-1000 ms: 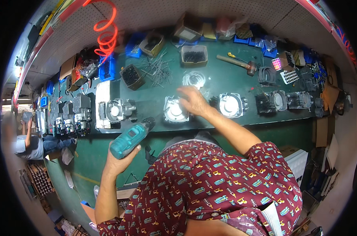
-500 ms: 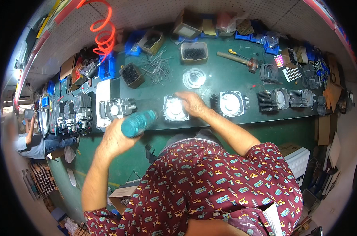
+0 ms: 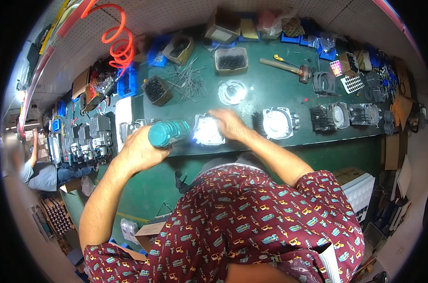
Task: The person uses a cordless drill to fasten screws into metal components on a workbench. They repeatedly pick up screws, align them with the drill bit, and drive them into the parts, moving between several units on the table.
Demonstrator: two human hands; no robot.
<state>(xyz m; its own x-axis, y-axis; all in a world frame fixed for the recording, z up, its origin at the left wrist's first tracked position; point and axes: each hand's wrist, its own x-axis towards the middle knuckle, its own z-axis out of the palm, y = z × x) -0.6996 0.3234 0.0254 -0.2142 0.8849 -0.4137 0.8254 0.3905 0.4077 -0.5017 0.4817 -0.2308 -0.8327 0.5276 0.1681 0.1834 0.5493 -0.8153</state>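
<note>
In my left hand (image 3: 147, 150) is a teal cordless driver (image 3: 166, 134), fingers wrapped round its grip. Its front end points right, toward a silver metal engine casting (image 3: 208, 132) lying near the table's front edge. A bright glare lies on that casting, so where the driver's tip ends cannot be made out. My right hand (image 3: 231, 124) rests against the casting's right side, fingers curled over its edge. Just right of that hand sits a similar finned casting (image 3: 277, 124), and another casting (image 3: 129, 128) is partly hidden behind my left hand.
Further right on the green table (image 3: 266, 89) stand two finned cylinders (image 3: 332, 117). Behind lie stacked rings (image 3: 233, 92), loose metal rods (image 3: 188, 81), a box of dark screws (image 3: 231, 61) and a hammer (image 3: 289, 70). A red coiled hose (image 3: 122, 49) hangs upper left; another person (image 3: 37, 174) sits far left.
My left hand has moved up and to the right with the driver, bringing its front end closer to the casting. My right hand has stayed on the casting.
</note>
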